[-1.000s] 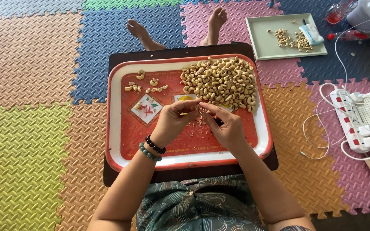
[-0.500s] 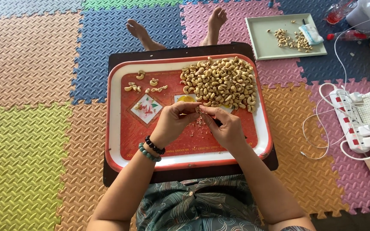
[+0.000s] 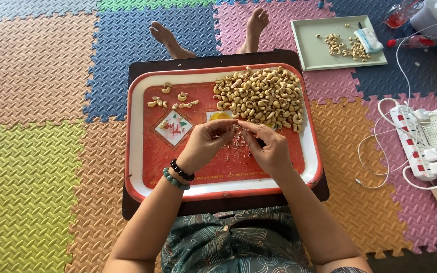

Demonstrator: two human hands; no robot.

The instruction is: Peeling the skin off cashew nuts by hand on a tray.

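- My left hand [image 3: 206, 144] and right hand [image 3: 269, 149] meet over the middle of the red tray [image 3: 136, 151], fingertips touching around one small cashew [image 3: 237, 129].
- Both grips are pressed together on that cashew: left thumb and forefinger pinch it from the left, right thumb and forefinger from the right. The nut itself is mostly hidden between my fingers.
- It sits in the air just above the tray, right at the near edge of the big pile [image 3: 260, 97] of cashews on the tray's far right.
- I judge the nut light, hard and brittle, with a curved shape that can roll in the fingertips. Its thin skin looks dry and flaky, going by the crumbs [image 3: 234, 149] scattered beneath my hands.
- Best hold, I think, is across the curved back and inner bend with the pads of the fingers, gently; too hard a squeeze could snap it in two.
- A few separate cashews [image 3: 170, 101] lie at the tray's far left, well apart from the pile.
- The tray rests on a dark table [image 3: 203, 60] over my lap, on coloured foam floor mats [image 3: 36, 151].
- Beaded bracelets [image 3: 179, 174] circle my left wrist.
- A pale green tray [image 3: 312, 48] with some nuts lies far right on the floor; a power strip [image 3: 418, 146] with white cables lies to the right.
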